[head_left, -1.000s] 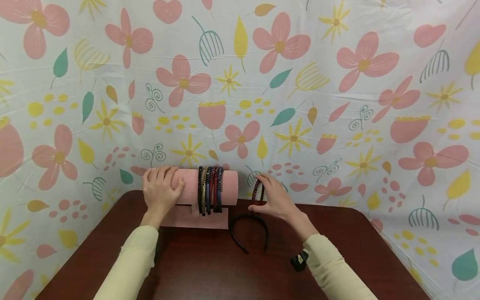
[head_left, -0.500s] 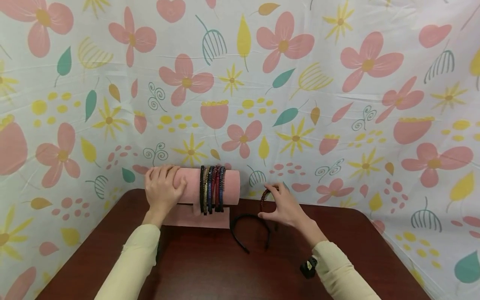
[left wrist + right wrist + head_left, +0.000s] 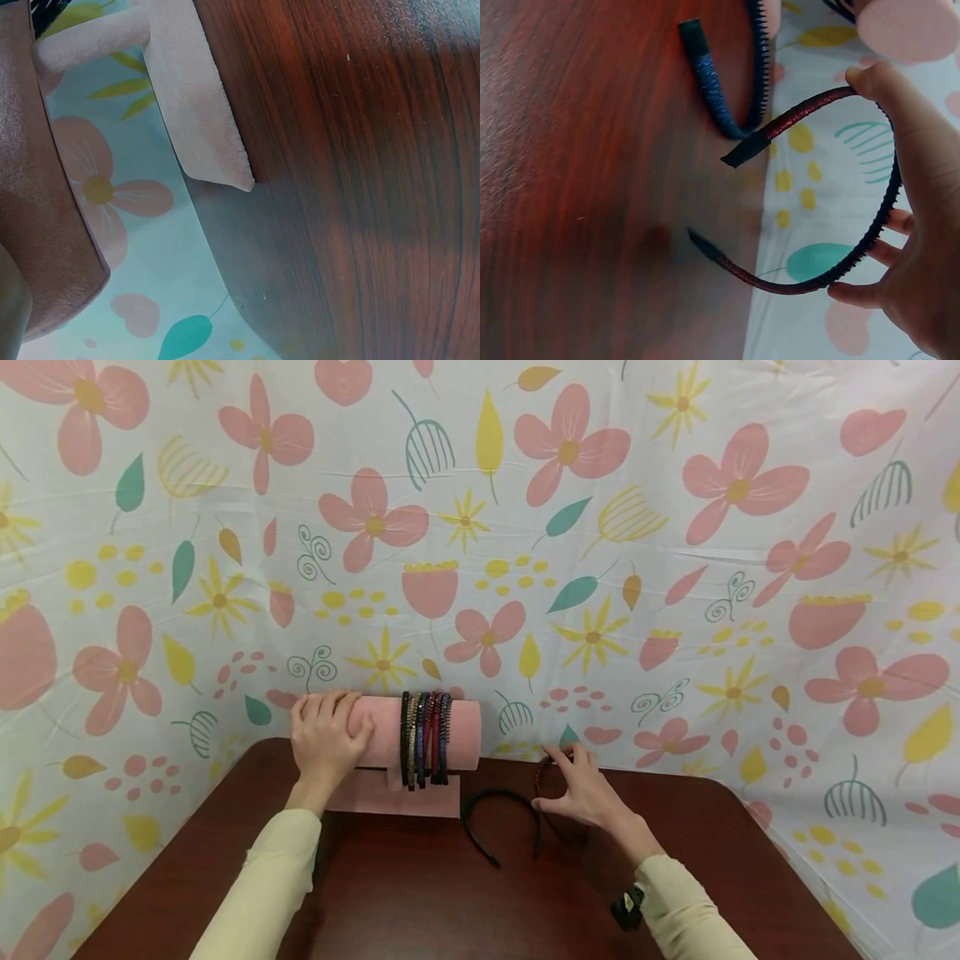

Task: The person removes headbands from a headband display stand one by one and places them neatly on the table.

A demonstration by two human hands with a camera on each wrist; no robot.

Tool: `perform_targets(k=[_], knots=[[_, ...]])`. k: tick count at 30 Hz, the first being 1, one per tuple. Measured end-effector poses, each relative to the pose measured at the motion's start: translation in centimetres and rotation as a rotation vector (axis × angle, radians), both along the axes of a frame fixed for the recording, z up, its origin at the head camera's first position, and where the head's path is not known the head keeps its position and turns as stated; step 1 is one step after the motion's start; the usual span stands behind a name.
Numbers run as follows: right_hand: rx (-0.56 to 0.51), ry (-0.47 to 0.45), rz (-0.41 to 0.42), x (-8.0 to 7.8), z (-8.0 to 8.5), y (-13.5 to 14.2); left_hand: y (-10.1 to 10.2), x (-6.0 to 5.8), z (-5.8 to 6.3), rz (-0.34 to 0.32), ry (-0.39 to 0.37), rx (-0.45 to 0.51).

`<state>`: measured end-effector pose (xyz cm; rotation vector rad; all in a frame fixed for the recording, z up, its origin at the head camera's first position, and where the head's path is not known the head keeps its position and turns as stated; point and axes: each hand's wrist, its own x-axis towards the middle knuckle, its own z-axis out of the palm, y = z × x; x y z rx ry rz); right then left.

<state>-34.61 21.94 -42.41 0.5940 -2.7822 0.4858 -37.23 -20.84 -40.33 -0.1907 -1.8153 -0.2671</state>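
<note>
On the left end of a pink padded headband stand (image 3: 463, 735), my left hand (image 3: 327, 739) curls its fingers over the roll, the thumb along its front. Several dark, gold, blue and red headbands (image 3: 427, 739) hang side by side near the right end. My right hand (image 3: 590, 789) pinches a glittery dark red headband (image 3: 799, 114) between thumb and fingers, over the table's back right. Its toothed inner edge and both tips show in the right wrist view; the tips point away from the palm. A dark blue glitter headband (image 3: 716, 94) lies on the table between stand and right hand.
The dark brown wooden table (image 3: 442, 902) has rounded back corners. A white floral cloth (image 3: 480, 543) hangs close behind and at both sides. The stand's flat pink base (image 3: 199, 105) sits near the table's back edge.
My right hand has moved right and down toward the table with the red headband, away from the stand, and the band has turned. The left hand stays on the roll.
</note>
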Motion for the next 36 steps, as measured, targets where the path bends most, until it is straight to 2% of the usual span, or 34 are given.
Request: perform_targets(k=[16, 23, 29, 36], knots=[[0.058, 0.021, -0.052, -0.5, -2.7, 1.5, 0.0, 0.0, -0.2, 0.008, -0.002, -0.004], [0.050, -0.034, -0.065, -0.7, -3.4, 1.6, -0.1, -0.1, -0.2, 0.008, 0.000, -0.005], [0.109, -0.107, -0.078, -0.9, -3.7, 1.7, -0.1, -0.1, -0.1, 0.006, 0.004, -0.006], [0.122, -0.172, -0.098, -1.2, -3.9, 1.9, -0.1, 0.0, 0.1, 0.001, -0.005, -0.006]])
